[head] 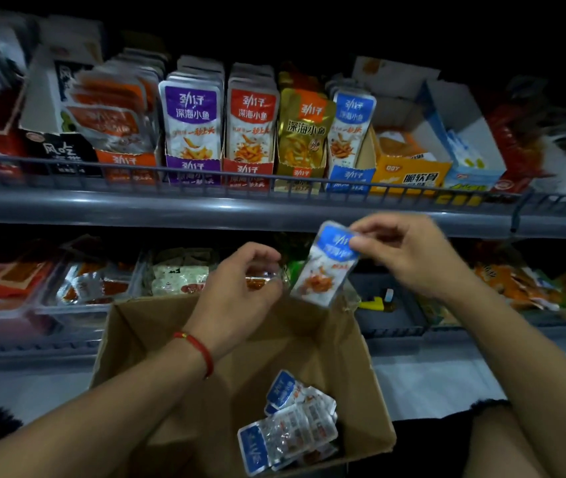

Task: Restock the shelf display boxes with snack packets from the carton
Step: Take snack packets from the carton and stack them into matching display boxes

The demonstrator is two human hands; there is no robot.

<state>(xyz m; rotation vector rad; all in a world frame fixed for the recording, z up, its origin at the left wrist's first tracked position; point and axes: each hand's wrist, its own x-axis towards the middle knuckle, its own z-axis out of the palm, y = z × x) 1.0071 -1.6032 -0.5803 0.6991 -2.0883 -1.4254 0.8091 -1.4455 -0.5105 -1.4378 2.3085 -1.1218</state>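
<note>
Blue-topped packet (326, 267) in right hand (409, 253) above carton (360, 357)

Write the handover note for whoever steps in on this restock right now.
Right hand: grip on the top of one blue packet, held above the carton.
Left hand: fingers curled, apparently empty, beside that packet.
Carton: open, a small pile of blue packets at the bottom.
Done: the blue display box on the upper shelf already holds packets.
Left: shelve the held packet, then the pile.
</note>
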